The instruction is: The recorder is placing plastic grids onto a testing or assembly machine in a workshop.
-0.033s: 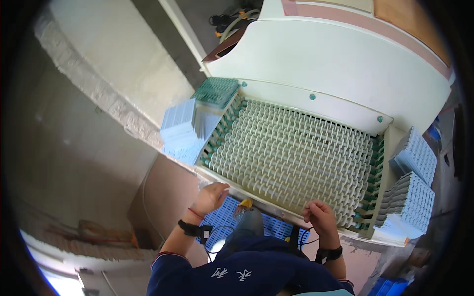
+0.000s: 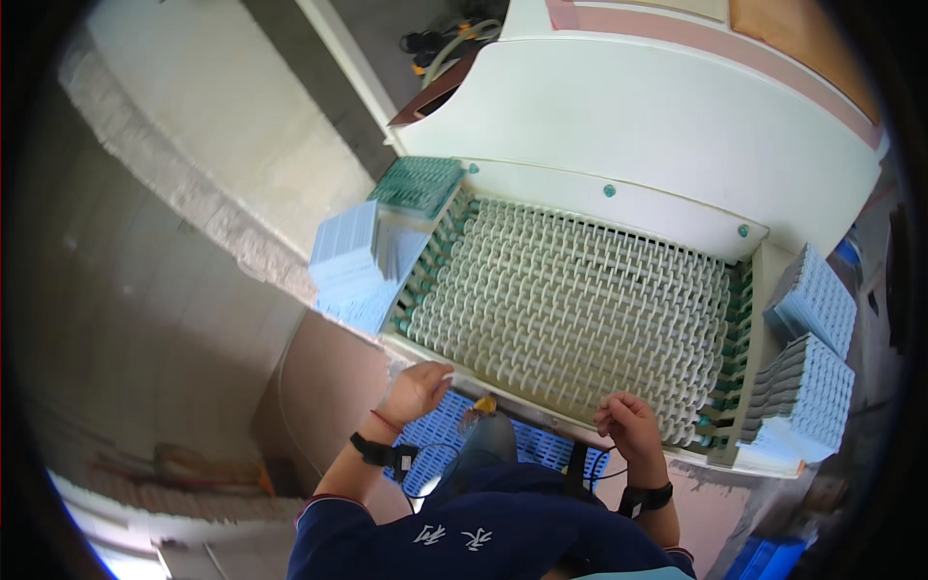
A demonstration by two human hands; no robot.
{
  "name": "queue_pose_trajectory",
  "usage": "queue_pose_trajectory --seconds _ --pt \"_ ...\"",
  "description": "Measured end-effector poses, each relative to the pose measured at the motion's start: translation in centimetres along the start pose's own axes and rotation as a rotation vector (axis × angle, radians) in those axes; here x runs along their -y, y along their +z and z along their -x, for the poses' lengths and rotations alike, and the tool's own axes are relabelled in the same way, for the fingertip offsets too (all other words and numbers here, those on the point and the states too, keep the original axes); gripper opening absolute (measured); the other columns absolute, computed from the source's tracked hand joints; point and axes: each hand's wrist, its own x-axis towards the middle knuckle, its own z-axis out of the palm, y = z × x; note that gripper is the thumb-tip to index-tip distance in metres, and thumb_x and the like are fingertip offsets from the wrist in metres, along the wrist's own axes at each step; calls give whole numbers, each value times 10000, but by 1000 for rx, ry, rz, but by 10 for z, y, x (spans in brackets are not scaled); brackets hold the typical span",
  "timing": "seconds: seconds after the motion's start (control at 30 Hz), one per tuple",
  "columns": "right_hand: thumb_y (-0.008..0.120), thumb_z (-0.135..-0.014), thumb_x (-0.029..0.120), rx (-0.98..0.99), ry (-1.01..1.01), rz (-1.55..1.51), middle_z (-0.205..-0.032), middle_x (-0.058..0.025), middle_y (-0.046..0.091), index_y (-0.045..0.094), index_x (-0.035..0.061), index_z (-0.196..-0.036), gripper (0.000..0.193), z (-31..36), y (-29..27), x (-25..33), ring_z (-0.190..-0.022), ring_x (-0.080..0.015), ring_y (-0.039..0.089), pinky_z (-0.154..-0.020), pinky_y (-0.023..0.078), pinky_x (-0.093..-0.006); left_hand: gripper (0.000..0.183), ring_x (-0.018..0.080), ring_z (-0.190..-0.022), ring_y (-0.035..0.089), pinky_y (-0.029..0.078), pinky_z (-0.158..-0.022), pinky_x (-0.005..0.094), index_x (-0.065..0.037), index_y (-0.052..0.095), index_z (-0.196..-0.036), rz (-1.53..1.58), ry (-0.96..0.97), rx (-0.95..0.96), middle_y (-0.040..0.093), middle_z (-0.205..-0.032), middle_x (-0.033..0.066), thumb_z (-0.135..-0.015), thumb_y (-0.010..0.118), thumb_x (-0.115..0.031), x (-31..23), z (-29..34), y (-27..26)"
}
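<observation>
A wide bed of rows of pale rollers (image 2: 570, 309), with green fittings along its sides, lies in front of me. By the front left corner of its frame is my left hand (image 2: 420, 389), its fingers bent together and no object showing in them. My right hand (image 2: 628, 422) hovers at the front edge, right of the middle, with loosely curled fingers and nothing visible in the grasp. Both wrists carry black straps (image 2: 372, 450) with small devices. The undersides of the left fingers are hidden.
Light blue panels (image 2: 346, 246) stand stacked left of the rollers, near a green textured panel (image 2: 418, 184). More blue stacks (image 2: 812, 396) are at the right. A white curved cover (image 2: 628, 116) rises behind. Blue slatted matting (image 2: 430, 440) lies below; a rough-edged wall (image 2: 193, 184) runs along the left.
The whole view has shifted slightly. My left hand sits a little lower and farther right in the picture; my right hand has hardly moved.
</observation>
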Motion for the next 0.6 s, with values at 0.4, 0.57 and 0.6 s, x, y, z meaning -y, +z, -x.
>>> queue_pose_trajectory --seconds 0.4,0.57,0.6 --pt "545 -855 148 -266 -38 23 -773 -87 623 583 -13 -912 175 -73 115 -63 -635 -118 576 -580 464 -226 172 284 -729 564 471 -629 351 -12 570 -883 470 226 207 584 -826 125 -720 624 -11 122 1 26" --pt "546 -857 176 -315 23 162 -774 -72 623 583 -8 -912 195 -69 124 -87 -631 -107 571 -577 458 -222 188 231 -707 558 463 -614 306 -12 550 -894 606 124 142 559 -815 115 -718 613 0 144 20 43" --pt "545 -858 183 -328 25 198 -773 -67 623 583 -6 -911 200 -67 117 -89 -629 -104 569 -577 457 -221 183 214 -674 552 458 -595 282 -20 546 -890 602 43 126 549 -801 106 -719 602 14 143 23 42"
